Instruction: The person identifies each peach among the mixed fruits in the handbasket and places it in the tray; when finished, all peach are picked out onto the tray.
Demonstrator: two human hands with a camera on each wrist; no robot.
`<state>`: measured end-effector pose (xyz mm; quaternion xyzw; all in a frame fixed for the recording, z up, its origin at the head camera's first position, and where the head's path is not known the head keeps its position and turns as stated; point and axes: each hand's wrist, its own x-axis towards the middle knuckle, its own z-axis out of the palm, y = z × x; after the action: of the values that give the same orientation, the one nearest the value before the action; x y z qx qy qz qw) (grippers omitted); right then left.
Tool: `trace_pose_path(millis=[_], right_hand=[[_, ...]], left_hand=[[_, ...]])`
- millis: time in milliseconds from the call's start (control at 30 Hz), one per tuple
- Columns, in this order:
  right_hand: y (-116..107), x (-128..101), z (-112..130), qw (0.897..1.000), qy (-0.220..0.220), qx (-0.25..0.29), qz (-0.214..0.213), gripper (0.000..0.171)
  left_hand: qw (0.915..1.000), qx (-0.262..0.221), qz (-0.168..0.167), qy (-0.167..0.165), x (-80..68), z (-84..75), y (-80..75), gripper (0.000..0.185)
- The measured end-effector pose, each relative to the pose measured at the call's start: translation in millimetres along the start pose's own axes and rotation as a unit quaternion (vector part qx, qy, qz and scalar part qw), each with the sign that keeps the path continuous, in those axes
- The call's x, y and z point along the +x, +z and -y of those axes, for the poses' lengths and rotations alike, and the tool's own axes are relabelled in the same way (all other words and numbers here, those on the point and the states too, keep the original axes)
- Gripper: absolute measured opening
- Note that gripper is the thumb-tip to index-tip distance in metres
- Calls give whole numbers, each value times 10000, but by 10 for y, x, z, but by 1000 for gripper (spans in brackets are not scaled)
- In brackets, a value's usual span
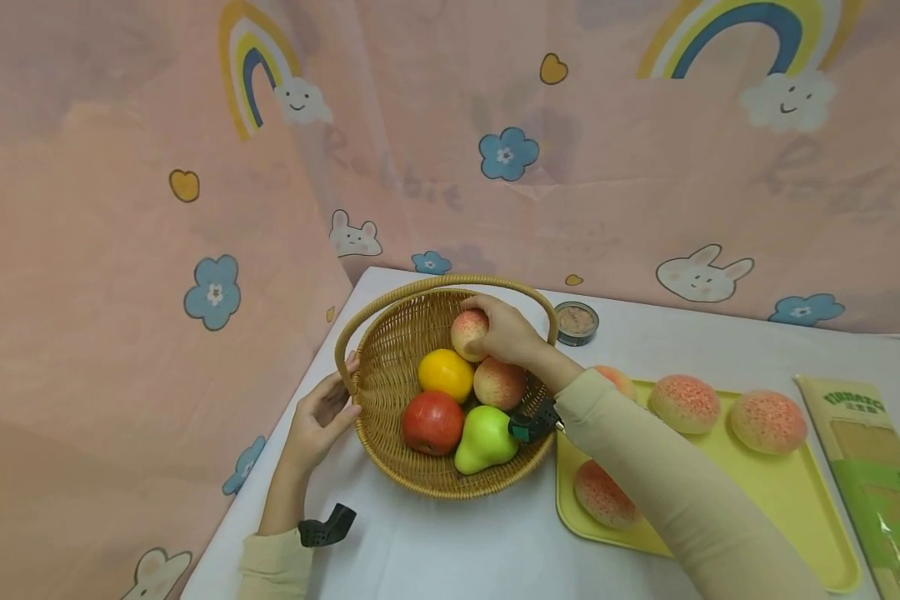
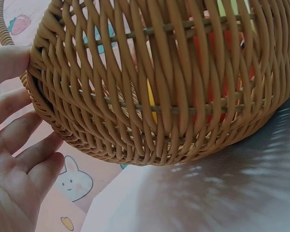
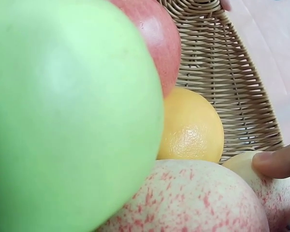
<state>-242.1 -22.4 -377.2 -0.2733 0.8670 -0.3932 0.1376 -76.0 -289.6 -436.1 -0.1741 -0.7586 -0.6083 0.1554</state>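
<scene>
A round wicker basket [image 1: 390,467] with an arched handle holds a green pear [image 1: 487,442], a red apple-like fruit [image 1: 429,423], a yellow round fruit [image 1: 446,375] and a peach [image 1: 499,384]. My right hand [image 1: 504,332] grips another peach [image 1: 468,334] inside the basket's far right side; its thumb [image 3: 275,162] presses on the fruit in the right wrist view. At the left rim, my left hand [image 1: 321,419] rests thumb and fingertips against the basket by the handle's foot. The left wrist view shows those fingers [image 2: 26,126] spread, the palm off the wicker.
Several peaches, including one [image 1: 768,422] at the right, lie on a yellow tray [image 1: 787,517], partly hidden by my right sleeve. Beyond the tray is a green and beige package [image 1: 870,475]. A small round container [image 1: 576,322] stands behind the basket. A printed pink cloth [image 1: 450,208] hangs behind.
</scene>
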Motion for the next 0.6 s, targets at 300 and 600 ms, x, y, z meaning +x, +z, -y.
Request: trace_pose_path(millis=[300,600], right_hand=[[4,5,-1,9994,-296,127,-83,67],[-3,-9,41,9975,-648,264,12,65]], left_hand=[[10000,-33,13,-33,-1,4,1,54],[10000,63,-19,-40,-11,27,-8,53]])
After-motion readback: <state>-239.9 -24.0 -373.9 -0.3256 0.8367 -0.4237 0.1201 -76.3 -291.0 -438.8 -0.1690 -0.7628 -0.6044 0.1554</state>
